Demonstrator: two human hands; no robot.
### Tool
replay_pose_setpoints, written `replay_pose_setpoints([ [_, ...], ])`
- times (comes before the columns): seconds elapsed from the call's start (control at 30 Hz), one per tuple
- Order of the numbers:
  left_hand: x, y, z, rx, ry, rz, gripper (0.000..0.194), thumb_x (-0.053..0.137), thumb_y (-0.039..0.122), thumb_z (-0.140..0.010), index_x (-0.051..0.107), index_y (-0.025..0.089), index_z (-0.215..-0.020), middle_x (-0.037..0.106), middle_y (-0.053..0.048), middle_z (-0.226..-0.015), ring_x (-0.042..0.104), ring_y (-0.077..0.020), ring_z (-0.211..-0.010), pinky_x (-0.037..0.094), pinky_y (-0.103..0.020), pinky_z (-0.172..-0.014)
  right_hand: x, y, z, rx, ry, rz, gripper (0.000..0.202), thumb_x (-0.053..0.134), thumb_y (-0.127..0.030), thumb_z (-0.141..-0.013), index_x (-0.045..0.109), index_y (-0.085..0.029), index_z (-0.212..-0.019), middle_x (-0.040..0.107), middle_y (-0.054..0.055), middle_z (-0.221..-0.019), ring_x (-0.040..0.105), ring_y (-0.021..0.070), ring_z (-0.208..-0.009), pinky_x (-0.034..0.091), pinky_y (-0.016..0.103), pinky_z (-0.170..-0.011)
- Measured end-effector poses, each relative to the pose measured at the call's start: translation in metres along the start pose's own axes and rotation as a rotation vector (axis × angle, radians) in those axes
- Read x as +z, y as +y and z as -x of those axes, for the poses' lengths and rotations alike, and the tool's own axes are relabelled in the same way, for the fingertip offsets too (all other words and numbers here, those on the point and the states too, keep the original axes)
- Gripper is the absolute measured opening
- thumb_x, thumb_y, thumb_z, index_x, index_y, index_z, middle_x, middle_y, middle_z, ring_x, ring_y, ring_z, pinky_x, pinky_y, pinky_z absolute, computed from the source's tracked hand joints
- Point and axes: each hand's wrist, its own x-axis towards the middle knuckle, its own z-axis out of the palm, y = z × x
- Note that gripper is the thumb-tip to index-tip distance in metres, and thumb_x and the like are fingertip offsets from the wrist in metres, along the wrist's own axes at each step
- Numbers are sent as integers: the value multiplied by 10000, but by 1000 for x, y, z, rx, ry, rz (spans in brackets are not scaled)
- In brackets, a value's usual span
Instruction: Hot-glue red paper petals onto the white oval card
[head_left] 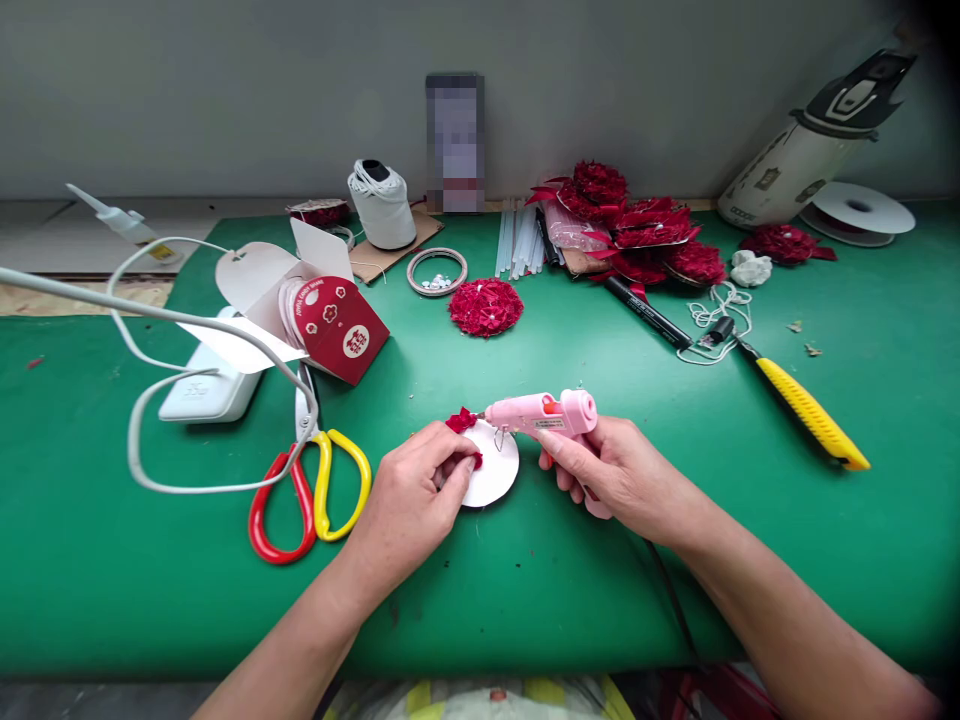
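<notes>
My right hand [604,465] is wrapped round the handle of a pink glue gun [536,412], whose nozzle points left over the upper edge of a white disc [496,475]. At the disc's left side, the fingers of my left hand [424,470] are pinched on a small piece of red fabric [479,460], mostly hidden by them. Another bit of red fabric [460,420] shows at the disc's upper left, beside the nozzle. A finished-looking red flower [486,306] lies behind the disc on the green table [480,590].
Scissors [304,490], a white power bank [214,380] with a looping cable and a red box [341,325] are at left. Glue sticks [519,238], a phone [455,145] and several red flowers [652,225] stand or lie behind. A yellow-handled knife [810,410] is at right.
</notes>
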Motion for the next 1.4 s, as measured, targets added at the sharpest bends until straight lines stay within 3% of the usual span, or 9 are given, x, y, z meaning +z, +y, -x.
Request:
replay_pose_setpoints([
  [0.67, 2, 0, 2, 64, 48, -42, 120, 537, 126, -891, 636, 194, -882, 571, 2, -756, 533, -126, -680, 402, -259, -648, 1, -1, 1, 61, 11, -20, 462, 479, -608, -913, 561, -168, -798, 539, -14, -615, 489, 92, -472, 377, 201, -413],
  [1.4, -1, 4, 4, 136, 128, 6, 109, 579, 115, -874, 656, 184, -908, 605, -9, -790, 543, -125, -692, 427, -262, -644, -2, -2, 1, 30, -17, -22, 391, 476, -520, -943, 564, -168, -796, 504, -21, -606, 462, 93, -495, 359, 188, -425],
])
